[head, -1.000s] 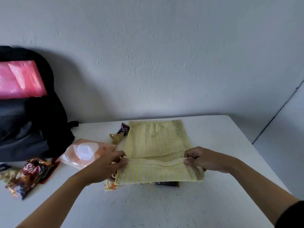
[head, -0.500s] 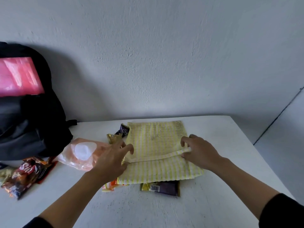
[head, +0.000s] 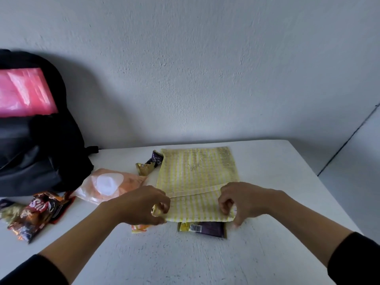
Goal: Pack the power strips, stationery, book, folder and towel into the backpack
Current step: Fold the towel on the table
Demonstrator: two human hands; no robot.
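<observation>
Towel (head: 197,171): lies flat on the white table (head: 185,260), between the two hands and reaching beyond them. Its long axis runs from the person toward the wall, with a short edge nearest the person. The near end is doubled over the rest, and the edge of that flap crosses the cloth from hand to hand. The fabric is pale yellow with white stripes along the long axis. A faint mark near the far middle is not legible.

Left hand (head: 144,204): fingers and thumb curled, pinching the near left corner of the flap.

Right hand (head: 244,200): fingers curled round the near right corner; the thumb is hidden.

Partly hidden: a purple bar wrapper (head: 207,228) with a barcode projects from under the near edge, between the hands. An orange-yellow wrapper (head: 139,228) shows below the left hand, mostly covered.

Beyond the left hand, a gold-and-purple wrapper (head: 150,165) touches the towel's left edge. An orange wipes pack (head: 111,186) lies just left of that hand, and a brown snack packet (head: 39,212) lies further left.

Black backpack (head: 41,151): well left of the left hand, upright and cut off by the frame. A pink item (head: 24,93) shows at its open top; its kind is unclear.
</observation>
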